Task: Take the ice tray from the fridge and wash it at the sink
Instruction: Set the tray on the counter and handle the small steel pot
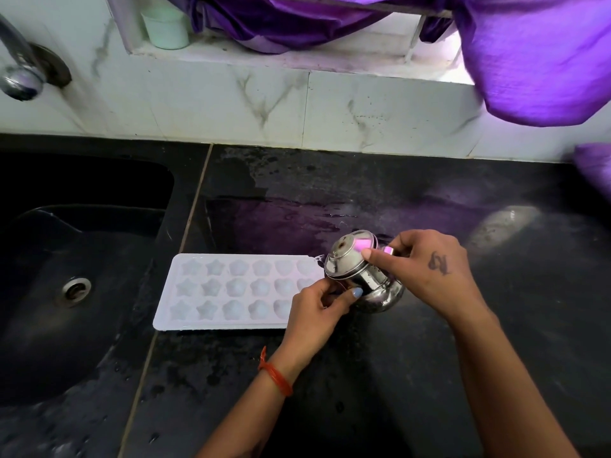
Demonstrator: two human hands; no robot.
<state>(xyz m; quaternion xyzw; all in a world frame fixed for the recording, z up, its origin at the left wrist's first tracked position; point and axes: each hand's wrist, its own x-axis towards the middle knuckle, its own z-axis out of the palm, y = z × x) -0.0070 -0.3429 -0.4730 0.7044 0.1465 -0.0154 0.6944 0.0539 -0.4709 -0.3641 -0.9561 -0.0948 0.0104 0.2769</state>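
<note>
Head view: both hands grip a small steel pot (365, 279), left hand (319, 310) at its base, right hand (426, 269) at the lid. Just left of the grip, the ice tray (231, 290) lies on the counter (396, 375) beside the sink (49, 292), apparently unwashed.

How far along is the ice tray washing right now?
Done: the ice tray is out of the fridge, lying flat on the black counter beside the sink. In hand: both the left hand and right hand hold a small steel pot. Left: washing; no water runs from the tap.
</note>
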